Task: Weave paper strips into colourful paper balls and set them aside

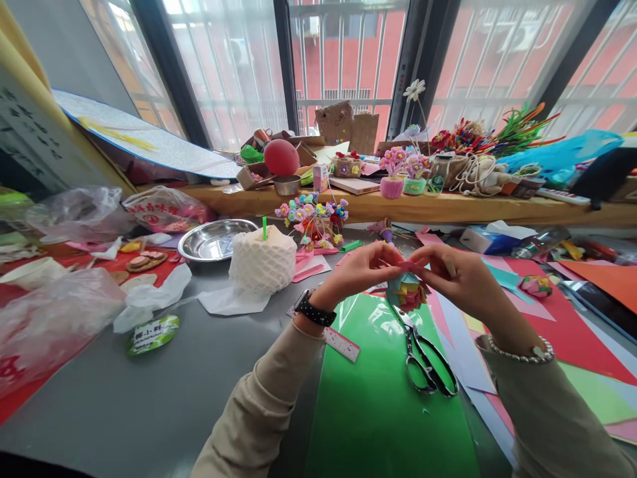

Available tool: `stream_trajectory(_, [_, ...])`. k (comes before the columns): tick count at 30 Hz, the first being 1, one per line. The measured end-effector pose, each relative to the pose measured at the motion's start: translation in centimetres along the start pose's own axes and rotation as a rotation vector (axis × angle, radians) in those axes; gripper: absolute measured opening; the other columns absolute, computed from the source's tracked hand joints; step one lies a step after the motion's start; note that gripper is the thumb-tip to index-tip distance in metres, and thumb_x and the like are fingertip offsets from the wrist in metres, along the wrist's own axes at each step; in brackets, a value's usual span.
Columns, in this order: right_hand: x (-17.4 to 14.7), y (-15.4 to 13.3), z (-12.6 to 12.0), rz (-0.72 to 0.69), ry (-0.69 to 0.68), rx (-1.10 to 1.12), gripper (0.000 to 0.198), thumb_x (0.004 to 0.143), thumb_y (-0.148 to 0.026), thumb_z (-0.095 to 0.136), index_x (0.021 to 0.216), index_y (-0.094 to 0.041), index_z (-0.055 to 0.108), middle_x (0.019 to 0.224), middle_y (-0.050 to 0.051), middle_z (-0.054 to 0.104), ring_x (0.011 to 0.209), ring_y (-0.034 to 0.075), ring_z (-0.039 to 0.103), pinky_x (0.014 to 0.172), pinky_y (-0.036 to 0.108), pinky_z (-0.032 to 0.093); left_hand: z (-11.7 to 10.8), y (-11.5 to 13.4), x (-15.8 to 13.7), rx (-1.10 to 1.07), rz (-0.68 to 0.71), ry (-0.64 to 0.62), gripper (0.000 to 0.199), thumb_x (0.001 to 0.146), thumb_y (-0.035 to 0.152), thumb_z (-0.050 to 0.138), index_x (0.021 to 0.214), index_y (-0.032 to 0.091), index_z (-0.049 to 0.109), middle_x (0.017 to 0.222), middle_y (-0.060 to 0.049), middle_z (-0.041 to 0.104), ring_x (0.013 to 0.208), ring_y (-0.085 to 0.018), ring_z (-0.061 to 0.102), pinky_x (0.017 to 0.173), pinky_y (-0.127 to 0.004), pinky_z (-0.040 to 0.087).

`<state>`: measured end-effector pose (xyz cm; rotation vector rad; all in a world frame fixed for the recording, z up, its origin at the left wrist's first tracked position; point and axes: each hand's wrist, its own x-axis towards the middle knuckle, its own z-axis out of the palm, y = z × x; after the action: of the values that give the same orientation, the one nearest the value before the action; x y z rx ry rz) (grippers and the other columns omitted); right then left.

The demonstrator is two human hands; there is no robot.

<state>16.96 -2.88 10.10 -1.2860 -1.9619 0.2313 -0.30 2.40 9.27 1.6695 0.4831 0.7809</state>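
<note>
My left hand [371, 267] and my right hand [455, 275] meet above the table with fingertips pinched together. Between them is a small piece of pink paper [405, 267]. Just below the fingers shows a paper flower [408, 292] in yellow, pink and blue; I cannot tell whether it hangs from the fingers or rests on the table. Black-handled scissors [430, 368] lie on a glossy green sheet [383, 411], blades pointing away under the flower. A patterned ruler [342, 344] lies beside the sheet's left edge, close to my left wrist.
A white tissue roll [263, 259] stands left of my hands, by a round metal tray [213, 240]. Coloured paper sheets [582, 312] spread on the right, with another paper flower [535, 286]. Crafted bouquets [318, 219] stand behind. Plastic bags [54, 318] lie at far left.
</note>
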Motion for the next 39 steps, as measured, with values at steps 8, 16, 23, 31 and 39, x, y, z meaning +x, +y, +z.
stream_trajectory(8, [0.1,0.3,0.8,0.108,0.293,0.145,0.019,0.076,-0.034,0.053,0.086,-0.018,0.056,0.063,0.0,0.057,0.049,0.009,0.046,0.043,0.02,0.034,0.4,-1.1,0.4,-0.332,0.006,-0.036,0.04,0.064,0.024,0.068,0.099,0.014,0.05,0.086,-0.005,0.057,0.073,-0.011,0.057,0.071,-0.027,0.043])
stream_trajectory(16, [0.0,0.3,-1.1,0.094,0.085,-0.009,0.026,0.074,-0.04,0.054,0.086,-0.018,0.062,0.057,-0.001,0.052,0.045,0.008,0.039,0.041,0.021,0.029,0.3,-0.9,0.3,-0.177,-0.055,-0.077,0.035,0.062,0.028,0.068,0.09,0.011,0.055,0.086,-0.006,0.061,0.072,-0.012,0.059,0.068,-0.026,0.046])
stream_trajectory(23, [0.0,0.2,-1.0,0.119,0.049,-0.064,0.029,0.074,-0.043,0.053,0.079,-0.017,0.064,0.056,0.0,0.055,0.048,0.01,0.042,0.044,0.021,0.031,0.3,-0.6,0.1,0.002,-0.017,-0.094,0.035,0.064,0.03,0.065,0.093,0.012,0.056,0.088,-0.006,0.061,0.072,-0.012,0.06,0.068,-0.027,0.048])
stream_trajectory(31, [0.0,0.0,-0.3,-0.006,0.198,-0.188,0.021,0.075,-0.035,0.053,0.074,-0.016,0.062,0.053,0.0,0.057,0.042,0.009,0.041,0.041,0.021,0.031,0.3,-0.8,0.2,0.019,0.013,-0.016,0.038,0.065,0.032,0.065,0.095,0.011,0.054,0.085,-0.007,0.063,0.07,-0.012,0.061,0.065,-0.026,0.049])
stream_trajectory(39, [0.1,0.4,-0.4,0.058,0.044,-0.096,0.025,0.077,-0.04,0.052,0.08,-0.019,0.064,0.069,0.002,0.064,0.057,0.012,0.052,0.05,0.022,0.037,0.0,-0.4,-0.3,0.131,0.005,-0.048,0.042,0.065,0.035,0.064,0.099,0.012,0.057,0.081,-0.008,0.065,0.068,-0.014,0.063,0.062,-0.026,0.051])
